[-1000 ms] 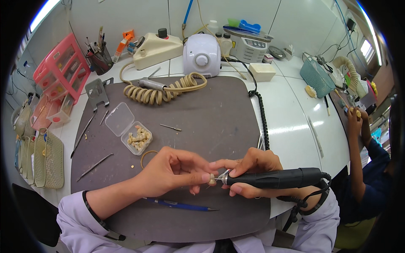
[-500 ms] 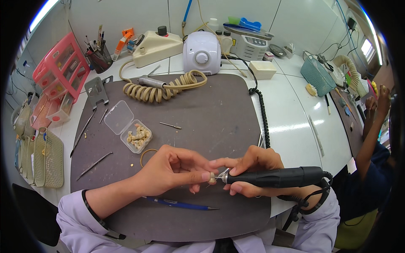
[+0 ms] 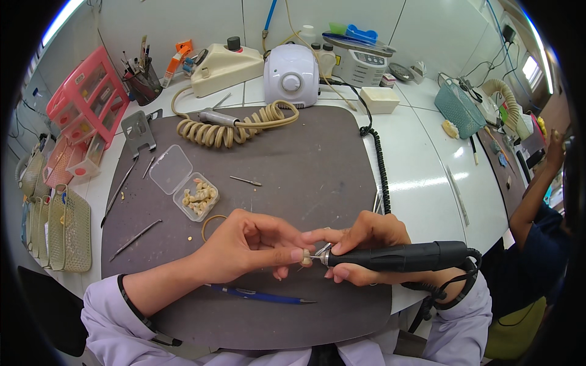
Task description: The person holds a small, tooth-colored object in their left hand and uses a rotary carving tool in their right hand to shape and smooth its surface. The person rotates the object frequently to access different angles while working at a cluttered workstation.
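Between thumb and fingers my left hand (image 3: 256,244) pinches a small cream tooth-shaped piece (image 3: 306,258). My right hand (image 3: 366,238) is wrapped round a black rotary handpiece (image 3: 403,256), its metal nose pointing left. The thin bur (image 3: 316,257) at its tip meets the piece or lies right against it; I cannot tell which. Both hands come together over the dark mat (image 3: 293,158). Just below them lies a blue pen (image 3: 259,295), partly behind my left wrist. An open clear plastic box (image 3: 196,195) of similar cream pieces stands beyond my left hand.
Metal hand tools (image 3: 135,240) and a loose bur (image 3: 246,181) lie on the mat. A coiled beige cord (image 3: 213,131) with another handpiece rests at its far edge, before a white control unit (image 3: 291,79). Pink drawers (image 3: 88,107) stand left. A co-worker's arm (image 3: 540,177) shows at right.
My hands keep nearly the same hold and place. At the far right, the co-worker's arms have shifted.
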`<state>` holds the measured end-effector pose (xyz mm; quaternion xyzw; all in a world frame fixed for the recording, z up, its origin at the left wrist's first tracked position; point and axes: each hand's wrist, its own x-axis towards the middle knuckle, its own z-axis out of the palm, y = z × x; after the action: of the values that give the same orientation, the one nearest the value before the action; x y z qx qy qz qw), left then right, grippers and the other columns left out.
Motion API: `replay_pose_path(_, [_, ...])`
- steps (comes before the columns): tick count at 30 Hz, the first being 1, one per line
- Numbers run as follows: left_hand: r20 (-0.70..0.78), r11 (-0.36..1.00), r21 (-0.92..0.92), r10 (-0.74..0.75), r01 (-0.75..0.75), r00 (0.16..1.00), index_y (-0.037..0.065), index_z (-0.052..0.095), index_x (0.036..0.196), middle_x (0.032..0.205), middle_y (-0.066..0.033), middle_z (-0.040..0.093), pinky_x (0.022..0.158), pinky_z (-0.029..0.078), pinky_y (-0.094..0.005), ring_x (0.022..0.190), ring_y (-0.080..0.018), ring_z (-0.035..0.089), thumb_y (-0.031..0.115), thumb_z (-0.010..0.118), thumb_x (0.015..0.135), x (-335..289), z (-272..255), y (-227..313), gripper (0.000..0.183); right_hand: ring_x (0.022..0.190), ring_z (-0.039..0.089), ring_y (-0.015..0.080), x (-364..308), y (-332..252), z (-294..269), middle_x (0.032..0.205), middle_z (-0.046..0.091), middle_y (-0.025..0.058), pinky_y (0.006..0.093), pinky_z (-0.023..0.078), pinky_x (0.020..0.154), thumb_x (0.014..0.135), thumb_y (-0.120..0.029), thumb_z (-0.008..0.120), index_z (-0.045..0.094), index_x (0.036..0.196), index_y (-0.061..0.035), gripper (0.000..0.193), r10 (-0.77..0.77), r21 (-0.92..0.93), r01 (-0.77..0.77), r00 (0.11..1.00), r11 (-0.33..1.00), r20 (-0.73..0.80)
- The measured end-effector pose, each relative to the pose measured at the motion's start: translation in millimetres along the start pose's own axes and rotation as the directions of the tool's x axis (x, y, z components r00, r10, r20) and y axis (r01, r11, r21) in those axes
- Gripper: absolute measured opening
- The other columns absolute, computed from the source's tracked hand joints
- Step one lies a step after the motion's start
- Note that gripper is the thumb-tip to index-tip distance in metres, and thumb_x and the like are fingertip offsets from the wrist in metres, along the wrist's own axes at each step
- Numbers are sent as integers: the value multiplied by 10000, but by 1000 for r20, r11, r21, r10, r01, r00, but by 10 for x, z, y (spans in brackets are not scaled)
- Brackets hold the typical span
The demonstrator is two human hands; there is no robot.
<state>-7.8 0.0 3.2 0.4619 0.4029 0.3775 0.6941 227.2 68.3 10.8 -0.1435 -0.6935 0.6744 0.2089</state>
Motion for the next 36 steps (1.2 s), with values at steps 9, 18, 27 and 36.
replay_pose_path(9, [1, 1000, -8, 7, -7, 1000, -45, 647, 996, 890, -139, 690, 591, 519, -226, 654, -114, 625, 25, 665, 844, 6, -6, -10, 169, 1134, 580, 289, -6, 3, 20, 1016, 665, 212, 331, 517, 849, 833, -76, 680, 527, 928, -4, 194, 6, 21, -5, 1000, 1000, -25])
replay_pose_path(18, [-3, 1000, 3, 7, -7, 1000, -44, 651, 986, 882, -138, 689, 591, 519, -227, 649, -118, 626, 20, 663, 842, 4, -3, -2, 158, 1130, 582, 292, -1, 11, 40, 1045, 653, 237, 330, 519, 848, 824, -88, 694, 530, 931, -4, 213, -28, 21, 29, 998, 999, -50])
replay_pose_path(27, [-9, 1000, 0, 0, 0, 1000, -37, 654, 985, 878, -138, 690, 588, 517, -230, 639, -118, 624, 20, 666, 839, 0, 1, 5, 157, 1129, 583, 293, 1, 13, 38, 1011, 663, 219, 329, 519, 846, 821, -86, 696, 534, 922, -5, 207, -24, 18, 25, 998, 1000, -53])
replay_pose_path(36, [-6, 1000, -2, 0, 0, 1000, -37, 653, 990, 884, -139, 690, 589, 517, -229, 643, -116, 623, 20, 661, 843, 3, -3, -3, 158, 1131, 582, 290, -4, -12, 31, 1013, 663, 211, 330, 520, 843, 823, -70, 689, 533, 923, -10, 195, 8, 30, -7, 999, 1000, -46])
